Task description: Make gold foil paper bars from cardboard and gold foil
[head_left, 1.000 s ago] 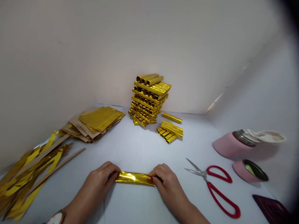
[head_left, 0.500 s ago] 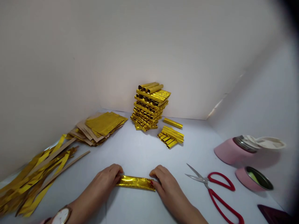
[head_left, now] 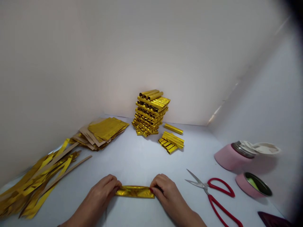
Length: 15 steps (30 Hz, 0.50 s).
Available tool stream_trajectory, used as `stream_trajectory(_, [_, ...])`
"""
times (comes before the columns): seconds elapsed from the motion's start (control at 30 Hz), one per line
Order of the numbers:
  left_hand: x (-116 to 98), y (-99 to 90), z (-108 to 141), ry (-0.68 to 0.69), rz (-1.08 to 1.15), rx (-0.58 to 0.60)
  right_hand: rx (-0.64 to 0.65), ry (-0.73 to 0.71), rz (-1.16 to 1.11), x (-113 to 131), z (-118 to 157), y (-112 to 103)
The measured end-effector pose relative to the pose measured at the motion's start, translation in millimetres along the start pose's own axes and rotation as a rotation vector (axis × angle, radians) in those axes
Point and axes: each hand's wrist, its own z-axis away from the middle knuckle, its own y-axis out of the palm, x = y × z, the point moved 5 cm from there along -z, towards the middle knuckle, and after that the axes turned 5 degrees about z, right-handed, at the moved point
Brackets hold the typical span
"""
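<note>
In the head view, a pale, smooth surface [head_left: 132,157] fills the lower part of the frame, and plain white walls [head_left: 142,53] rise behind it and on the right side, meeting in a corner at upper right of the surface.

The two hands are apart, at lower centre. The left hand [head_left: 103,190] is clamped on the left end of a flat gold foil roll [head_left: 134,191], and the right hand [head_left: 165,192] is clamped on its right end. The roll lies on the surface, between the hands.

Farther up at centre stands a tall stack of shiny gold rolls [head_left: 150,113], laid in crossing layers. Just beside it, on the right, lie a small group of short rolls [head_left: 170,142] and one single roll [head_left: 173,128]. At centre left is a pile of square gold and brown paper sheets [head_left: 105,130]. At lower left lie many long, thin gold and brown strips [head_left: 35,179].

On the right are scissors with red handles [head_left: 220,186], a pink flask [head_left: 230,156], a round pink lid [head_left: 253,184], and, in the bottom corner, a dark red object [head_left: 272,221].
</note>
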Motion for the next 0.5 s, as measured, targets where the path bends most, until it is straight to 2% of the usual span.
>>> stream_trajectory(0.23, [-2,-0.3,-9,-0.230,0.019,0.227,0.039,0.049,-0.024,-1,6,-5])
stream_trajectory(0.37, [-9,1.8,-10,-0.236,-0.028,0.238,0.053,0.073,0.002,-1,8,-5])
stream_trajectory(0.5, [-21,5.2,-8,-0.177,-0.125,0.225,0.047,0.087,0.037,-1,8,-2])
